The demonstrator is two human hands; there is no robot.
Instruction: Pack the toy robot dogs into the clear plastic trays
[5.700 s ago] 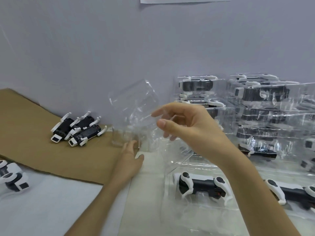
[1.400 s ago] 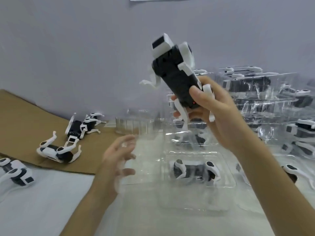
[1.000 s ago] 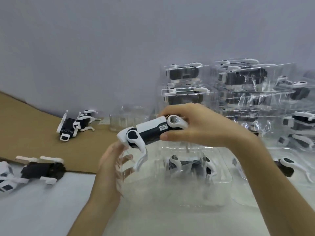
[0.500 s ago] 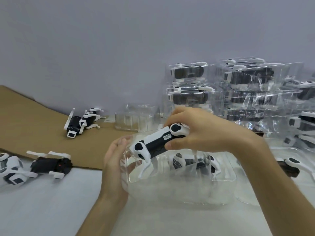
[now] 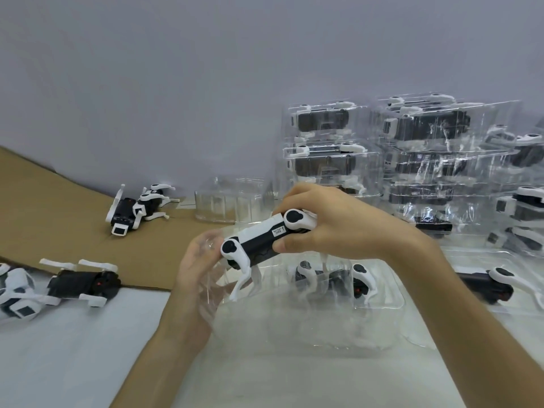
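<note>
Right hand (image 5: 332, 228) is gripping a toy robot dog (image 5: 259, 242) above the clear tray (image 5: 294, 334), left hand (image 5: 197, 272) is holding its edge. Packed stacks (image 5: 323, 142) are sitting upper right; loose dogs (image 5: 82, 285) at left are waiting.

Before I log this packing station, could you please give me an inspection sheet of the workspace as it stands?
Surface: white table, with brown cardboard over its left rear.
Job's things: toy dog held over the clear tray, not yet seated; loose dogs on the cardboard, another dog at its edge; packed trays stacked at right rear; one packed tray lying flat behind the hands.
Clutter: stack of empty trays by the wall.
Grips: left grip holds the clear tray's left end; right grip grips the toy dog.
Cables: nothing seen.
Surroundings: plain grey wall.
</note>
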